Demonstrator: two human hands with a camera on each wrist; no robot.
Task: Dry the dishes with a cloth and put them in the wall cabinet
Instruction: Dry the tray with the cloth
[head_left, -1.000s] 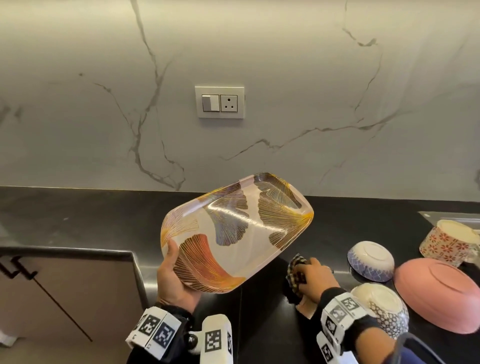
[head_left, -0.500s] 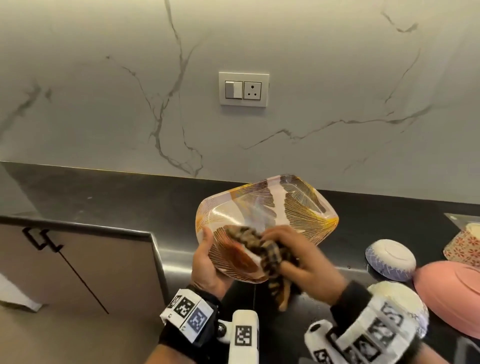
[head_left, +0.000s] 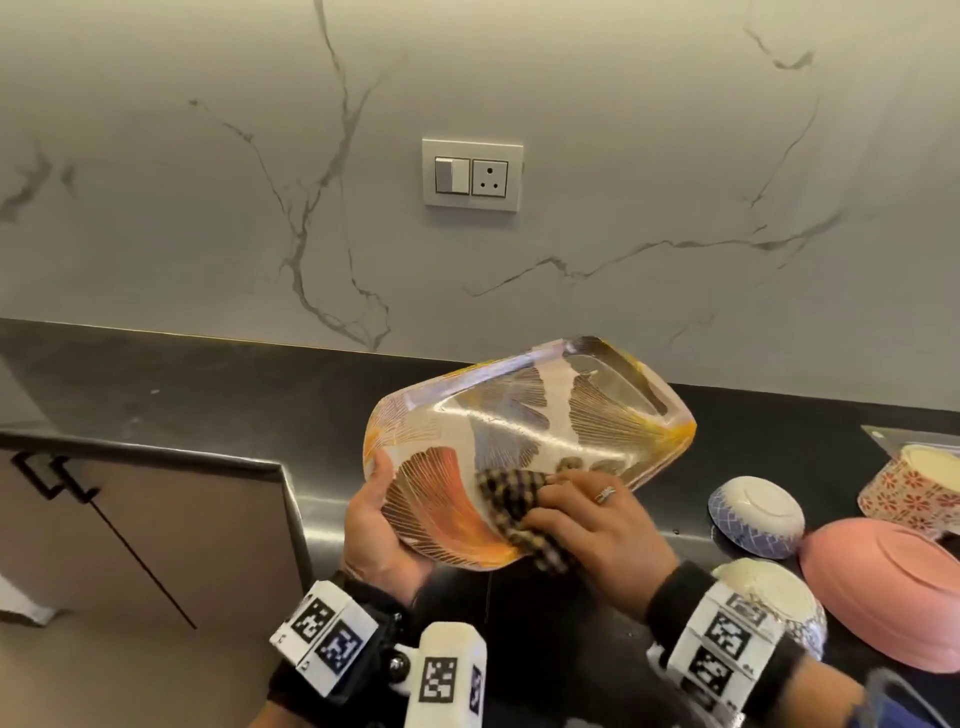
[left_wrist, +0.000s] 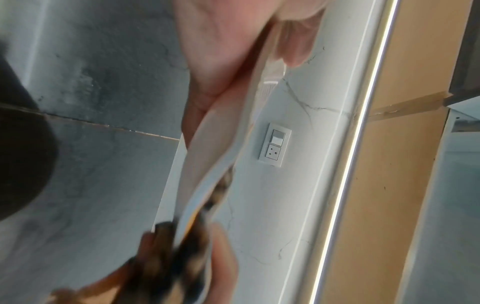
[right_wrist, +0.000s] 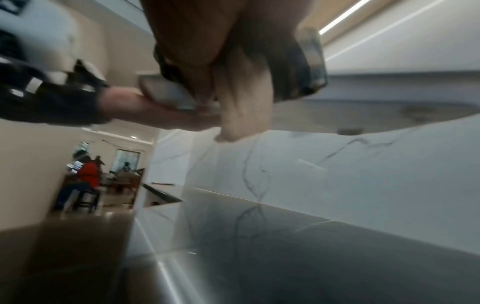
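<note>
Head view: leaf-patterned tray (head_left: 530, 447) tilted above dark counter (head_left: 208, 395), near edge clamped by left hand (head_left: 376, 525), presumably to bare its face; right hand (head_left: 597, 525) pinching checked cloth (head_left: 511, 506) against tray. Upturned bowls (head_left: 756, 517) right of tray, probably draining. Left wrist view: tray edge-on between thumb and fingers (left_wrist: 298, 41). Right wrist view: blurred fingers (right_wrist: 244, 98) curled beside tray's rim.

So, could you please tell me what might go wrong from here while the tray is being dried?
1. The left hand alone grips the tilted tray by one corner above the countertop; the wiping pressure could make it slip.
2. The right hand rubs the checked cloth close to the upturned bowls; a wide stroke might knock one.
</note>
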